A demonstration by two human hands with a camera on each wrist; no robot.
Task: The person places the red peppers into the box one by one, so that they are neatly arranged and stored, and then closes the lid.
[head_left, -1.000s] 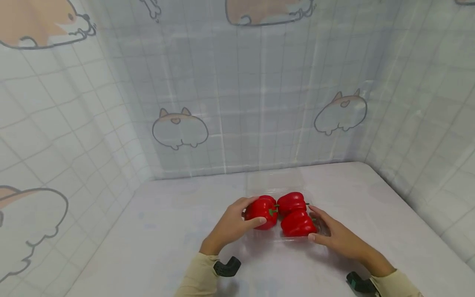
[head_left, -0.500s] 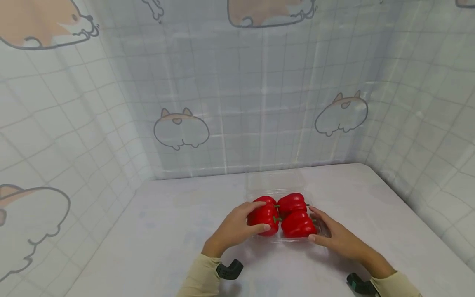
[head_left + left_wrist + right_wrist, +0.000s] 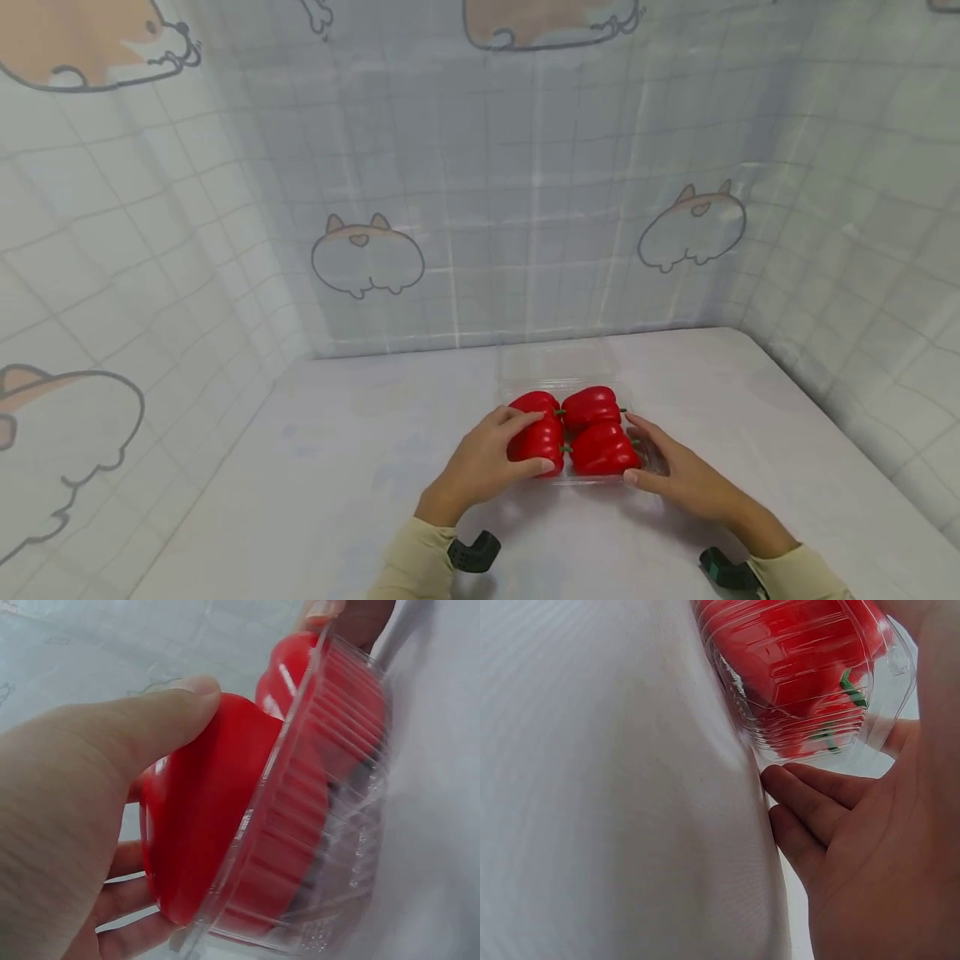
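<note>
A clear plastic clamshell box stands on the table with several red bell peppers in it. My left hand grips the front-left pepper, thumb at its front and fingers around its left side. In the left wrist view that pepper sits partly below the box rim and bulges above it. At the box's right end, my right hand holds the wall between thumb and forefinger. Beside it lie the front-right pepper and the back-right pepper, green stems to the right. The back-left pepper is partly covered by my left fingers.
The box's clear lid lies folded back, flat on the white table. Behind and on both sides, a grid-patterned curtain with cartoon dogs encloses the table. A dark wrist device sits by the left sleeve.
My left hand has moved slightly right and toward the front with its pepper, which now sits lower, in line with the front-right one. The right hand has stayed at the box's end.
</note>
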